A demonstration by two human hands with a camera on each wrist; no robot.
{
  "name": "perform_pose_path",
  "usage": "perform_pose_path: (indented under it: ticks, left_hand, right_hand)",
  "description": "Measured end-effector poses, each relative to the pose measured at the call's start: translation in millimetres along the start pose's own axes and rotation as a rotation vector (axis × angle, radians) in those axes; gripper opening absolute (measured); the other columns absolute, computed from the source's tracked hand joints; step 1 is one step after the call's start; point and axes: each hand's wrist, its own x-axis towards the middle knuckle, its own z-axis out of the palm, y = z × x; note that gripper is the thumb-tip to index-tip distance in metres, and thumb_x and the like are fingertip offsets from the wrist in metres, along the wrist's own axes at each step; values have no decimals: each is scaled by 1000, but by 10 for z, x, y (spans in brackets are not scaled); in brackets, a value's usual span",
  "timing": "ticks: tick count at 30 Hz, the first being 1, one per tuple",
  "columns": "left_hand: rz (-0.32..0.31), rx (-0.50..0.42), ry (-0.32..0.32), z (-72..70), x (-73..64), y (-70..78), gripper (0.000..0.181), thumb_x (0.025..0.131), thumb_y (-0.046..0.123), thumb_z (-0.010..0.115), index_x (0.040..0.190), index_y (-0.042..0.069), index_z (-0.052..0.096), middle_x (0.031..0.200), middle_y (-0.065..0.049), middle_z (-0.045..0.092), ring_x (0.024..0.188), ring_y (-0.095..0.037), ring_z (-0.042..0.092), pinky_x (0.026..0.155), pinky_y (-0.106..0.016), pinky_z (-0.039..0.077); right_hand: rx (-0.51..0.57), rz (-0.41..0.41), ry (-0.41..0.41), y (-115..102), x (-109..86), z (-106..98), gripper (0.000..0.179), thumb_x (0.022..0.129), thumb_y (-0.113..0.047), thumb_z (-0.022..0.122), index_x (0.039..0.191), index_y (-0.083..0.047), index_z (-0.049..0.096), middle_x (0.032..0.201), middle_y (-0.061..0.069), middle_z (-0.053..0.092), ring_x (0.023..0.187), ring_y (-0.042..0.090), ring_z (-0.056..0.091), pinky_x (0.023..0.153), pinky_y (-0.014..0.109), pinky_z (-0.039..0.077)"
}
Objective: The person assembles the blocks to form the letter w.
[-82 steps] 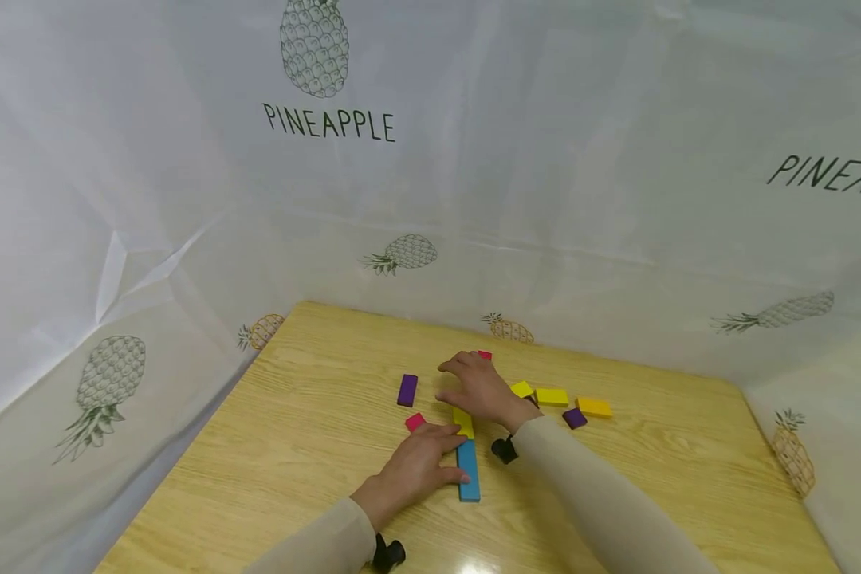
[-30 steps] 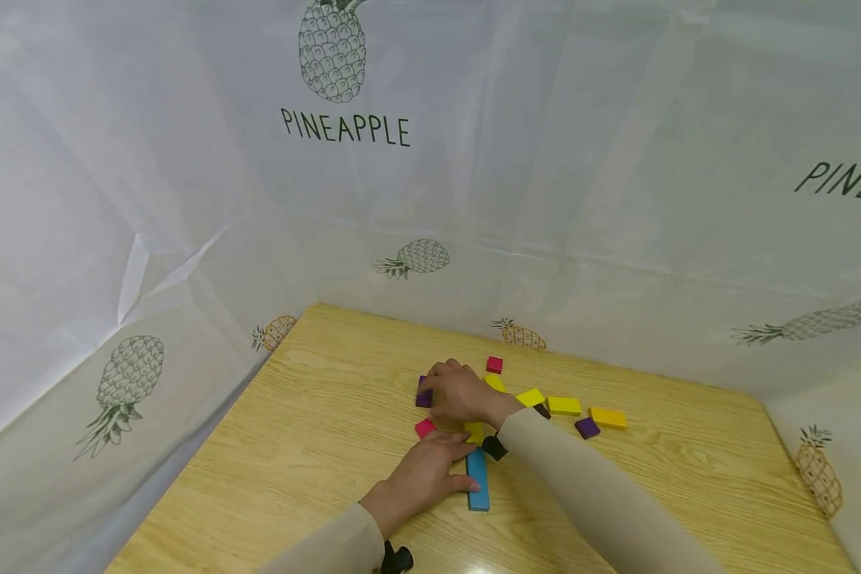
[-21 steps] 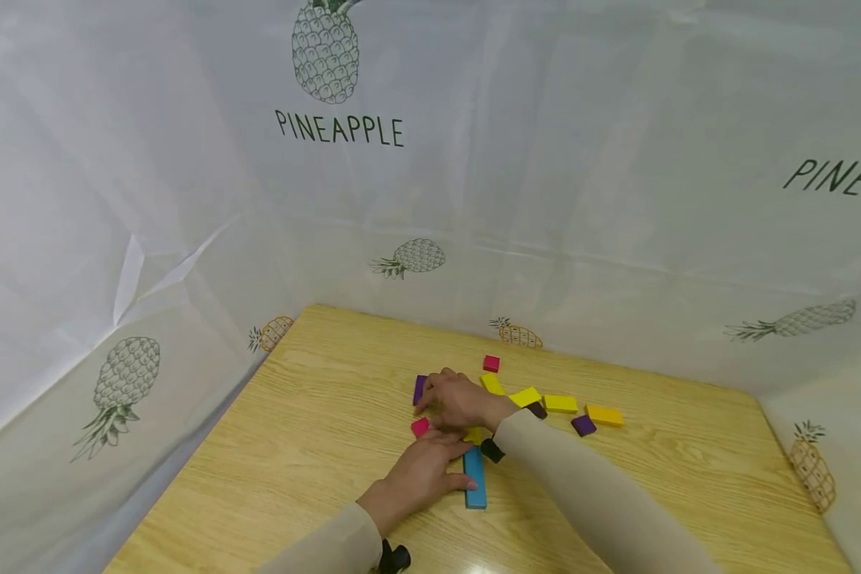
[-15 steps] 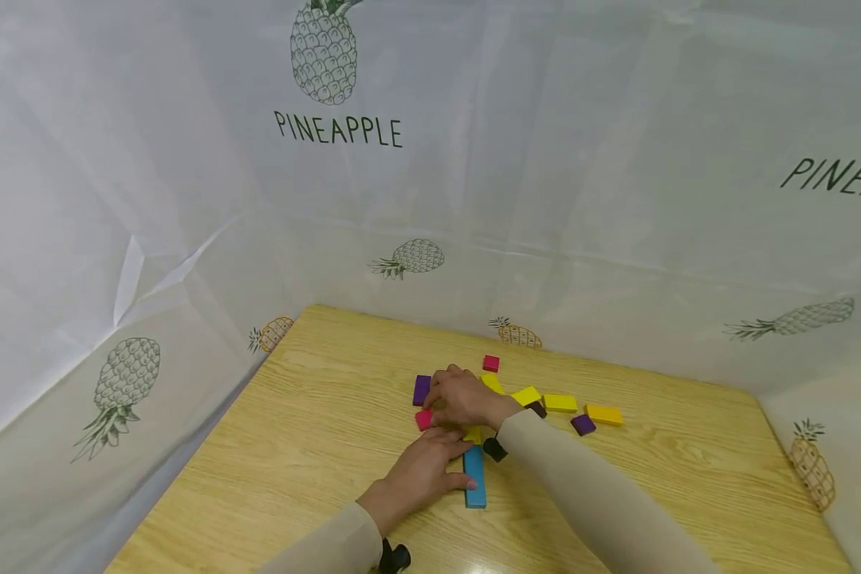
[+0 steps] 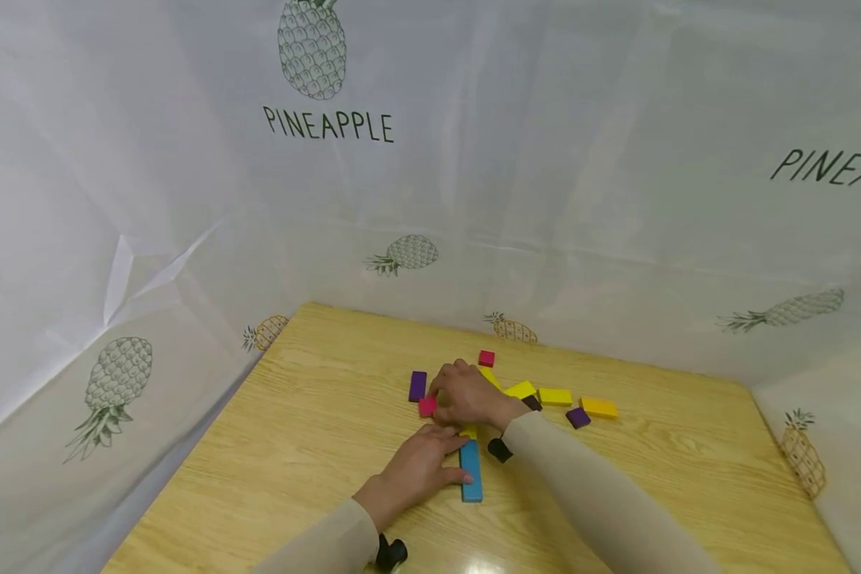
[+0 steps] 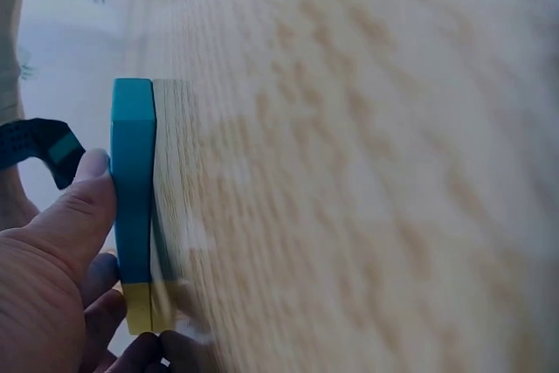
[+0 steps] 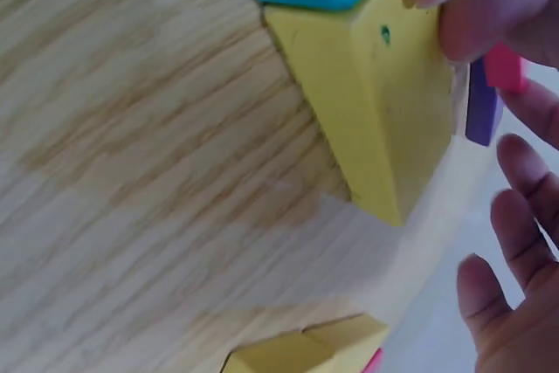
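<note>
In the head view my left hand (image 5: 418,466) rests over a long blue block (image 5: 471,472), its thumb along the block's side. The left fingertips reach a yellow block (image 7: 384,102) that meets the blue block's end, as the right wrist view shows. Beyond it my right hand (image 5: 469,395) holds a small pink block (image 5: 427,407) at the fingertips, just in front of a purple block (image 5: 418,386). From above, the right thumb is mostly hidden.
Right of my right hand lie yellow blocks (image 5: 555,397), an orange-yellow block (image 5: 599,407), a dark block (image 5: 532,402) and a small purple block (image 5: 577,418). A red block (image 5: 486,358) lies farther back. White pineapple-print sheeting (image 5: 545,199) surrounds the wooden table (image 5: 273,446).
My right hand has come down and left to the pink block, which has shifted right and closer to the purple block. The left hand stays at the blue block. The view sways slightly.
</note>
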Motion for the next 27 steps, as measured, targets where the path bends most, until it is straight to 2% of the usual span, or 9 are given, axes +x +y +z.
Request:
perform_pose_path:
  ticks: [5,11,18,27]
  left_hand:
    - [-16,-2,-4,15,11,-11,64,95,57,71,147,20,65,155,-1,59,143,-24,53,118,-39,47]
    - [-2,-8,-4,10,11,-7,63,96,56,70,147,19,65,154,-3,60,142,-26,54,117,-41,47]
    - [1,-23,4,7,22,-6,65,96,55,72,148,18,64,157,-5,57,144,-26,53,118,-43,47]
    - [-15,-44,-2,11,12,18,64,96,55,71,148,18,64,157,-5,57,144,-28,53,117,-46,48]
  right_hand:
    - [31,1,62,22,-108,-69,29,94,-34,75,119,-19,74,121,2,66,108,24,52,103,48,47]
    - [21,5,121,40,-273,-120,29,94,-32,75,117,-15,72,119,4,67,105,24,52,102,50,48]
    - [11,66,164,51,-534,-139,29,93,-36,78,113,-14,72,118,5,68,109,27,55,101,54,49]
    - [-13,133,244,110,-967,-122,27,91,-33,79,108,-14,71,111,2,67,100,23,53,90,46,48]
